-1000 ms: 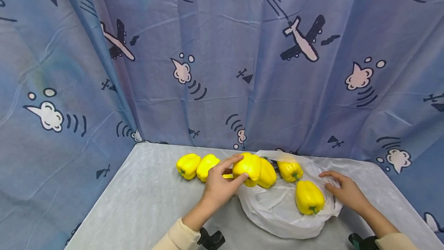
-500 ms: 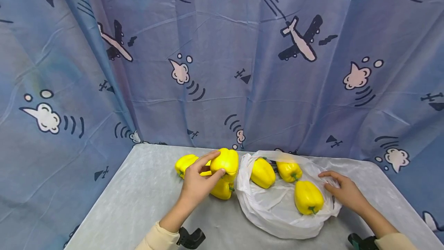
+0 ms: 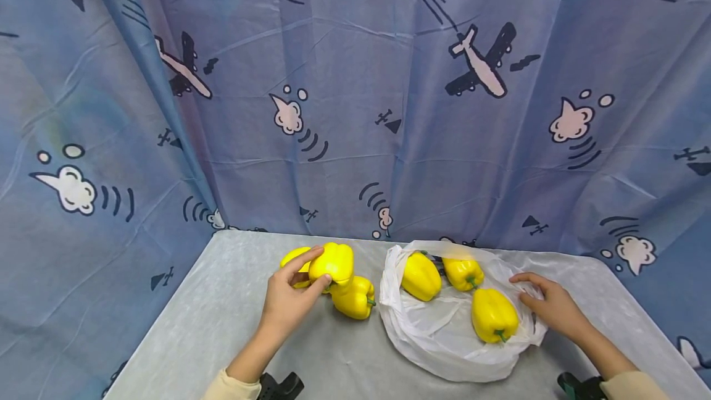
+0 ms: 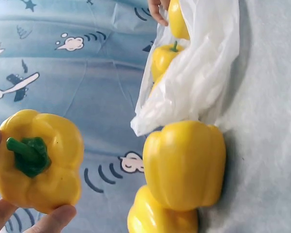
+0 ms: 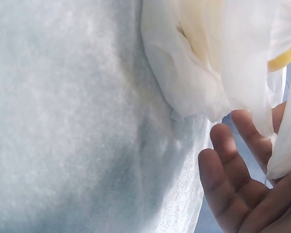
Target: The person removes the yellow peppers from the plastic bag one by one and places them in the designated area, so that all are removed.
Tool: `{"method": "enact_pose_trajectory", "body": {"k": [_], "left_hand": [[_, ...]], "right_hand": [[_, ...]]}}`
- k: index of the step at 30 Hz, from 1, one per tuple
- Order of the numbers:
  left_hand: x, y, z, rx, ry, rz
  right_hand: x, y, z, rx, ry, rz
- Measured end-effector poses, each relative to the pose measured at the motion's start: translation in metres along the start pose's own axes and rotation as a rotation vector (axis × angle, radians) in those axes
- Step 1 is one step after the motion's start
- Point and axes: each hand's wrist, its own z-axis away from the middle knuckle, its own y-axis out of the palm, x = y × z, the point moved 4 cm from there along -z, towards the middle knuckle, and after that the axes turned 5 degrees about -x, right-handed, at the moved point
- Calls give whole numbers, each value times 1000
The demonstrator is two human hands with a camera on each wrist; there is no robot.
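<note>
My left hand (image 3: 286, 301) grips a yellow bell pepper (image 3: 336, 261) between thumb and fingers. Its green stem faces the camera in the left wrist view. Beside it lies another bell pepper (image 3: 355, 299), its stem pointing right, and one more (image 3: 291, 257) is partly hidden behind the left fingers. To the right, a white plastic bag (image 3: 461, 366) lies with its mouth spread, and three yellow peppers (image 3: 494, 316) show inside. At the bag's right rim rests my right hand (image 3: 555, 307), fingers loosely extended, with bag film draping over some fingers in the right wrist view.
A pale cloth covers the table (image 3: 222, 301). Behind it hangs a blue curtain (image 3: 333, 190) printed with planes, close along the table's back edge. Dark wrist mounts (image 3: 280, 386) sit on both wrists.
My left hand has carried the pepper leftward from over the bag's left rim to above the peppers on the table, uncovering one of them. The right hand stays at the bag's rim.
</note>
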Motion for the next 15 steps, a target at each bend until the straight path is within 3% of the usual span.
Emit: {"method": "enact_pose_trajectory", "body": {"k": [4,15], "left_hand": [[5,-6,2,-11,-1,-1],[26,-18,13,-21,-80,-18]], "right_hand": [[1,0,1,-1,-7,-3],[0,1,-1,-1,0,4]]}}
